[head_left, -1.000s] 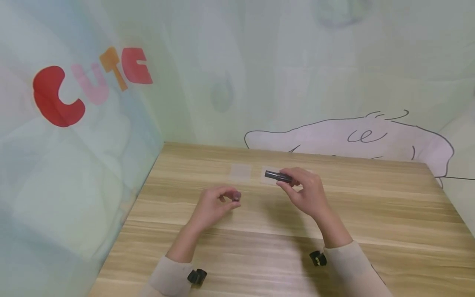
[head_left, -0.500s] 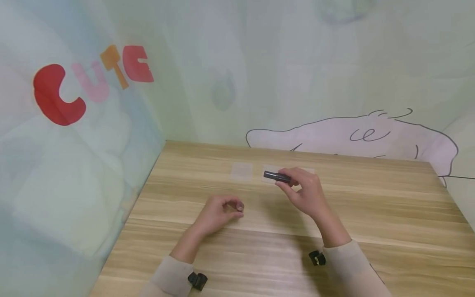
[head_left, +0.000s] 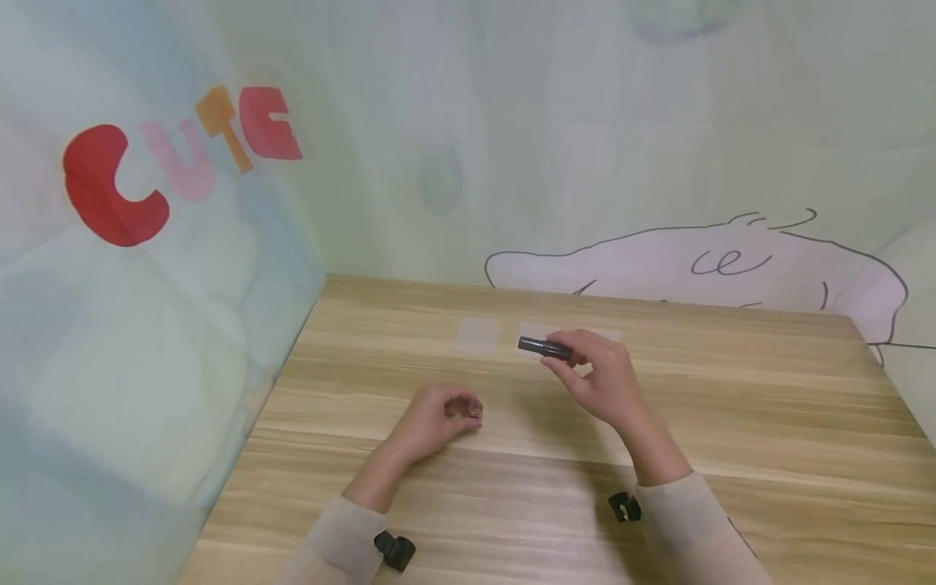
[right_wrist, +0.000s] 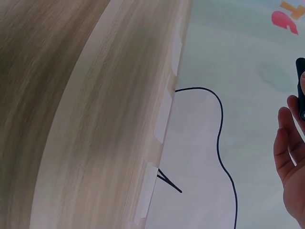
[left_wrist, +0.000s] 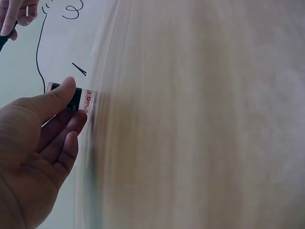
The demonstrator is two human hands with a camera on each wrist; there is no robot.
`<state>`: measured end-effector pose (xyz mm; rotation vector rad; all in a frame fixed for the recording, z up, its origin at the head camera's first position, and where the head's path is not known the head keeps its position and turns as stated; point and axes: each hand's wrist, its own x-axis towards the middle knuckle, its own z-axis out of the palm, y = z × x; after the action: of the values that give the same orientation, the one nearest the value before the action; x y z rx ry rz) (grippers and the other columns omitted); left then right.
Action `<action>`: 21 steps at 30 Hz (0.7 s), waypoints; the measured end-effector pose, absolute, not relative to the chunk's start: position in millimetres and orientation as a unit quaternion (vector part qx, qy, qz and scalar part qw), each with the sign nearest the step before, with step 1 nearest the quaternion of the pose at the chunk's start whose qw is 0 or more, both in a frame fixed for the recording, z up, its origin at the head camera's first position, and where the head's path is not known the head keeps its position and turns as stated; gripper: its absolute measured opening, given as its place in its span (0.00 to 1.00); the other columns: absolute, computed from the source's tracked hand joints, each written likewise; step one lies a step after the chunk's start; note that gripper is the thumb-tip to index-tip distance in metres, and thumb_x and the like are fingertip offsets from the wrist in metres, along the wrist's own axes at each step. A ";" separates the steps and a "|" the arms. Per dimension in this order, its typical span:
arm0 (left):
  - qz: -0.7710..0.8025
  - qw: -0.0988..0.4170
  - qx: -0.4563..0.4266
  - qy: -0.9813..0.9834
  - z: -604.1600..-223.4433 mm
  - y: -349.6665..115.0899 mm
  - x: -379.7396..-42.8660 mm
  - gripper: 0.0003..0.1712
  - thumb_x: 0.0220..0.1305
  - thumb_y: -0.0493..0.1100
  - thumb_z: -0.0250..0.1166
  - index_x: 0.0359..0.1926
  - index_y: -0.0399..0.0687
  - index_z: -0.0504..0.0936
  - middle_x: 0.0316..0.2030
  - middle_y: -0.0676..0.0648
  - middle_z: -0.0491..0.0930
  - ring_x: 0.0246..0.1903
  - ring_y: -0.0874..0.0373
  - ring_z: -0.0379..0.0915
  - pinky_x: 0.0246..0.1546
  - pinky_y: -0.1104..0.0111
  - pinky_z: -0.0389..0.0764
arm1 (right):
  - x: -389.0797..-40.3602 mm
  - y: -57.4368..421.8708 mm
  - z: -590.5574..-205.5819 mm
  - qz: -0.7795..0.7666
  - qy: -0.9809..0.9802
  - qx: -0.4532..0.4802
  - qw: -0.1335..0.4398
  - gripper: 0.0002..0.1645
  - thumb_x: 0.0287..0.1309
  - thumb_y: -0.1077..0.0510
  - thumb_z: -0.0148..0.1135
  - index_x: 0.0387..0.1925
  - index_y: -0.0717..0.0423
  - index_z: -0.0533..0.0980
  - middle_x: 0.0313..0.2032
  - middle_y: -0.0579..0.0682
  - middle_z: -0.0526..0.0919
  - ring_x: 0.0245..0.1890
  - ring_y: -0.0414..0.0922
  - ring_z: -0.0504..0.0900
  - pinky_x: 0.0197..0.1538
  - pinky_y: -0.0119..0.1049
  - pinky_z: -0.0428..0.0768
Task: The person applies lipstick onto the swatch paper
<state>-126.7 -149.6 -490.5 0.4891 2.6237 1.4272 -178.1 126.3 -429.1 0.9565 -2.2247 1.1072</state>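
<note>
In the head view my left hand [head_left: 431, 422] hovers over the middle of the wooden table [head_left: 351, 357], pinching a small clear cylinder [left_wrist: 76, 98] between thumb and fingertips. The left wrist view shows a black band round it and a reddish pattern at its clear end. My right hand [head_left: 607, 374] is further back and to the right, gripping a slim black tube [head_left: 544, 348] by one end. The tube lies nearly level, its free end pointing left, and overlaps a pale square behind it. At the edge of the right wrist view, the tube [right_wrist: 301, 90] is partly cut off.
Pale squares lie in a row near the table's back edge: a left one [head_left: 478, 335], a middle one [head_left: 530, 329] and a right one [head_left: 608, 334]. A printed cloth backdrop [head_left: 395, 162] rises behind the table and along its left side.
My left hand has come towards the near side and slightly right with the small cylinder, turning it a little. My right hand with the black tube has hardly moved.
</note>
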 end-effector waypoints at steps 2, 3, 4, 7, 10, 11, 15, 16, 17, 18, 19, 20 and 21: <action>0.475 0.059 0.162 0.863 -491.4 -149.7 -126.8 0.10 0.57 0.35 0.76 0.40 0.43 0.87 0.34 0.55 0.85 0.35 0.63 0.81 0.39 0.69 0.84 | -178.3 126.3 -429.5 0.405 -0.811 0.349 0.238 0.16 0.48 0.68 0.78 0.41 0.62 0.84 0.34 0.51 0.88 0.27 0.41 0.81 0.28 0.37 0.83; 0.475 0.061 0.161 0.863 -491.6 -149.7 -126.9 0.10 0.57 0.35 0.76 0.40 0.43 0.87 0.34 0.54 0.86 0.35 0.63 0.81 0.39 0.69 0.84 | -178.3 126.3 -429.6 0.405 -0.811 0.349 0.237 0.16 0.48 0.68 0.78 0.41 0.62 0.84 0.34 0.51 0.88 0.27 0.41 0.81 0.27 0.37 0.83; 0.476 0.062 0.160 0.863 -491.4 -149.7 -126.8 0.10 0.57 0.36 0.76 0.41 0.43 0.87 0.34 0.54 0.86 0.35 0.62 0.81 0.40 0.68 0.84 | -178.3 126.4 -429.6 0.406 -0.811 0.348 0.237 0.16 0.48 0.68 0.79 0.41 0.62 0.84 0.34 0.51 0.88 0.27 0.41 0.81 0.27 0.38 0.83; 0.474 0.070 0.147 0.866 -489.6 -149.5 -126.2 0.15 0.56 0.40 0.77 0.45 0.42 0.86 0.37 0.53 0.87 0.39 0.60 0.83 0.45 0.64 0.84 | -178.2 126.6 -429.5 0.407 -0.812 0.347 0.234 0.17 0.48 0.68 0.79 0.41 0.62 0.84 0.35 0.51 0.88 0.27 0.41 0.81 0.27 0.39 0.83; 0.466 0.070 0.122 0.874 -485.4 -148.8 -125.5 0.25 0.55 0.45 0.79 0.52 0.40 0.84 0.45 0.50 0.87 0.48 0.54 0.82 0.54 0.58 0.81 | -178.6 126.8 -429.0 0.407 -0.813 0.346 0.233 0.17 0.48 0.68 0.79 0.42 0.62 0.84 0.35 0.51 0.88 0.27 0.41 0.81 0.28 0.38 0.83; 0.462 0.067 0.115 0.877 -483.8 -148.6 -125.5 0.28 0.54 0.46 0.79 0.54 0.40 0.83 0.48 0.49 0.86 0.51 0.52 0.81 0.57 0.56 0.80 | -178.8 126.8 -429.0 0.406 -0.813 0.347 0.233 0.17 0.48 0.68 0.79 0.42 0.62 0.84 0.35 0.51 0.88 0.27 0.41 0.81 0.28 0.38 0.83; 0.449 0.051 0.093 0.887 -476.1 -147.7 -126.8 0.32 0.54 0.49 0.79 0.58 0.41 0.82 0.54 0.46 0.84 0.57 0.48 0.78 0.61 0.54 0.76 | -179.4 127.0 -429.6 0.407 -0.812 0.348 0.233 0.17 0.48 0.68 0.79 0.42 0.62 0.84 0.35 0.51 0.88 0.27 0.41 0.81 0.28 0.36 0.83; 0.448 0.048 0.090 0.888 -474.3 -147.5 -127.6 0.32 0.55 0.49 0.79 0.58 0.41 0.82 0.55 0.47 0.84 0.57 0.49 0.77 0.61 0.54 0.76 | -179.5 127.0 -429.7 0.408 -0.811 0.348 0.233 0.17 0.47 0.68 0.79 0.42 0.62 0.84 0.35 0.51 0.88 0.27 0.41 0.81 0.28 0.36 0.83; 0.449 0.045 0.088 0.888 -472.6 -147.4 -128.4 0.31 0.55 0.49 0.79 0.58 0.42 0.82 0.55 0.47 0.84 0.57 0.49 0.77 0.60 0.54 0.77 | -179.5 127.0 -429.8 0.409 -0.811 0.348 0.232 0.17 0.48 0.68 0.79 0.42 0.62 0.84 0.35 0.50 0.88 0.28 0.41 0.81 0.29 0.36 0.83; 0.452 0.044 0.084 0.887 -470.6 -147.1 -129.1 0.31 0.55 0.49 0.79 0.58 0.42 0.82 0.55 0.48 0.84 0.57 0.49 0.77 0.60 0.54 0.77 | -179.5 127.0 -429.9 0.410 -0.811 0.348 0.231 0.17 0.48 0.68 0.78 0.42 0.62 0.84 0.35 0.50 0.88 0.28 0.41 0.81 0.29 0.36 0.83; 0.455 0.042 0.082 0.886 -468.4 -146.8 -130.2 0.31 0.55 0.49 0.79 0.58 0.42 0.82 0.54 0.49 0.84 0.57 0.50 0.77 0.60 0.55 0.77 | -179.5 126.9 -429.8 0.411 -0.810 0.348 0.230 0.17 0.48 0.68 0.78 0.42 0.62 0.84 0.35 0.50 0.88 0.28 0.41 0.81 0.29 0.36 0.83; 0.459 0.039 0.081 0.884 -466.9 -146.4 -131.5 0.31 0.56 0.48 0.78 0.58 0.42 0.83 0.54 0.49 0.84 0.57 0.50 0.77 0.59 0.55 0.77 | -179.5 126.8 -429.7 0.412 -0.811 0.348 0.229 0.17 0.48 0.68 0.78 0.42 0.62 0.84 0.35 0.51 0.88 0.28 0.41 0.82 0.29 0.36 0.84; 0.460 0.036 0.082 0.883 -465.3 -145.8 -133.3 0.30 0.56 0.48 0.78 0.58 0.42 0.83 0.54 0.49 0.84 0.56 0.50 0.77 0.59 0.55 0.78 | -179.4 126.7 -429.4 0.412 -0.811 0.347 0.228 0.17 0.48 0.68 0.78 0.42 0.62 0.84 0.35 0.51 0.88 0.29 0.41 0.82 0.29 0.36 0.84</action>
<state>-133.3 -145.8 -465.3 0.2523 2.7143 1.4128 -179.4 126.7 -429.4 0.9550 -2.2331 1.1357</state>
